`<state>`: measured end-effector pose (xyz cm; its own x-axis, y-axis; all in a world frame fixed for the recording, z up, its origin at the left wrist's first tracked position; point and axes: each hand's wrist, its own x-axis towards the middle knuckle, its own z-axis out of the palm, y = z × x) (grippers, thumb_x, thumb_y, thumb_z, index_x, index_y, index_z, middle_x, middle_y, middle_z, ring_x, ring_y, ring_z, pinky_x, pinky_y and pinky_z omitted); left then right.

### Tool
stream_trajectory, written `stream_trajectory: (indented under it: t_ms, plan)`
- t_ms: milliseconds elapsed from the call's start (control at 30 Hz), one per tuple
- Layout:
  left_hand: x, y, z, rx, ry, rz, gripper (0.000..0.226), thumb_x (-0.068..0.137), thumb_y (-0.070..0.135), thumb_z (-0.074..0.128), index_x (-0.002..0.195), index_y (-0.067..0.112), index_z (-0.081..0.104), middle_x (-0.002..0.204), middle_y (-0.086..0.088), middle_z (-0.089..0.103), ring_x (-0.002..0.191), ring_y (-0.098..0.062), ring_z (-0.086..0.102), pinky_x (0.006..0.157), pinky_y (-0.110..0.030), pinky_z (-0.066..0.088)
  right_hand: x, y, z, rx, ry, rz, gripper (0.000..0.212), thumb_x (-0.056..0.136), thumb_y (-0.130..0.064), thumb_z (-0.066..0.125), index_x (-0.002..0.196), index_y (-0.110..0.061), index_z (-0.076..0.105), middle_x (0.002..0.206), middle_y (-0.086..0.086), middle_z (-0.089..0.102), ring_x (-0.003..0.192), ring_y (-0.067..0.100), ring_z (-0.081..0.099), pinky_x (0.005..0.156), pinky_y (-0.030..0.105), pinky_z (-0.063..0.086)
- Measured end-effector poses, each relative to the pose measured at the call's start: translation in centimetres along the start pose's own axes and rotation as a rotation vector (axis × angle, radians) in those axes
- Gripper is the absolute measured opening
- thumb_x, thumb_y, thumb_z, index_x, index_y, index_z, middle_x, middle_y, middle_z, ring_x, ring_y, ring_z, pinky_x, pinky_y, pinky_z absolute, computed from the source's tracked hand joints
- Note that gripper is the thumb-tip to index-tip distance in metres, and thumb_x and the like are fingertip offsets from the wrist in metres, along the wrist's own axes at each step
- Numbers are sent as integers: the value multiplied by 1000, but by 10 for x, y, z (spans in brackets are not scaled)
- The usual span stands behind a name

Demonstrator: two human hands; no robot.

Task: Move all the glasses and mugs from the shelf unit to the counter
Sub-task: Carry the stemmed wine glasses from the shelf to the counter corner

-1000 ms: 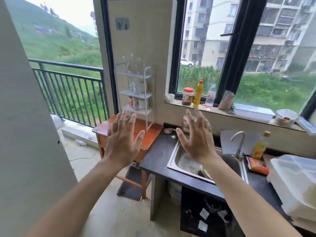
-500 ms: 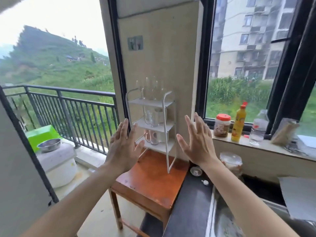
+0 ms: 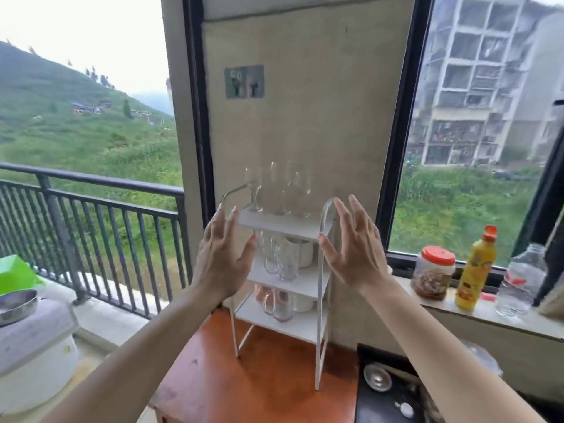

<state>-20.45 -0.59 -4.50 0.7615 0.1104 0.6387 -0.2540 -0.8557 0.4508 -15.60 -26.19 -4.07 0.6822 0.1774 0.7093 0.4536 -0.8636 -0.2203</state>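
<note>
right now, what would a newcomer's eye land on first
The left hand and right hand are raised open, flanking a white shelf unit on a brown table. Stemmed glasses line its top shelf; tumblers and mugs sit below. A yellow bottle stands on the sill at right.

White shelf unit, reddish-brown table

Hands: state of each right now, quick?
Left hand: open, fingers straight, holding nothing, raised by the shelf unit.
Right hand: open, fingers spread, holding nothing.
</note>
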Motion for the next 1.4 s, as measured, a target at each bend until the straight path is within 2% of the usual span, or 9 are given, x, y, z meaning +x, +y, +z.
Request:
stream_trajectory:
  t_ms: [333, 500, 567, 767, 833, 933, 1067, 1267, 1400]
  plan:
    - [162, -73, 46, -208, -93, 74, 67, 99, 50, 44, 155, 20, 22, 162, -10, 20, 148, -29, 22, 116, -48, 29, 120, -23, 63, -17, 57, 206, 74, 100, -52, 50, 159, -22, 18, 165, 18, 20, 147, 37, 30, 116, 49, 31]
    - [216, -80, 74, -45, -99, 91, 79, 95, 52, 48, 156, 16, 12, 163, -16, 16, 147, -34, 19, 117, -48, 23, 169, -19, 90, 8, -28, 290, 77, 99, -49, 51, 161, -24, 13, 166, 16, 13, 150, 35, 23, 118, 44, 28]
    - [229, -79, 78, -17, -120, 85, 82, 95, 52, 49, 157, 17, 9, 164, -17, 12, 148, -35, 17, 118, -48, 21, 180, -18, 94, 30, -68, 337, 80, 98, -47, 53, 161, -25, 10, 166, 13, 12, 148, 36, 28, 115, 44, 32]
    - [274, -81, 96, 23, -227, -11, 85, 92, 53, 53, 158, 23, 8, 165, -19, 5, 149, -38, 14, 116, -48, 25, 220, -1, 108, 148, -206, 513, 94, 92, -43, 66, 162, -16, 9, 158, 19, 30, 142, 37, 39, 112, 38, 34]
    - [283, -83, 101, 20, -268, -50, 83, 91, 55, 54, 157, 22, 15, 163, -19, 12, 147, -38, 20, 113, -48, 29, 228, 5, 110, 169, -232, 535, 97, 89, -44, 69, 161, -15, 11, 157, 18, 36, 142, 35, 41, 111, 37, 36]
    - [286, -89, 110, -47, -306, -83, 77, 90, 55, 57, 152, 22, 25, 150, -17, 38, 130, -37, 47, 102, -45, 41, 234, 11, 115, 157, -276, 544, 95, 88, -45, 71, 160, -12, 17, 155, 17, 43, 139, 34, 45, 105, 34, 39]
    - [279, -94, 112, -126, -235, -60, 65, 93, 48, 59, 146, 22, 31, 136, -18, 49, 115, -36, 58, 91, -41, 44, 231, 12, 122, 192, -265, 537, 86, 89, -43, 73, 154, -10, 27, 145, 15, 52, 130, 33, 53, 88, 26, 37]
    - [262, -93, 91, -374, -51, -28, 65, 90, 39, 67, 143, 19, 36, 132, -12, 47, 105, -28, 64, 88, -34, 44, 224, -5, 109, 247, -111, 520, 84, 78, -45, 81, 143, -11, 41, 112, 3, 55, 116, 29, 56, 83, 30, 37]
    - [245, -89, 66, -597, 89, -36, 74, 86, 32, 75, 143, 13, 34, 120, -7, 55, 94, -19, 65, 85, -33, 52, 217, -29, 95, 337, 36, 510, 70, 77, -44, 80, 136, -17, 52, 110, -6, 57, 104, 16, 52, 85, 28, 36]
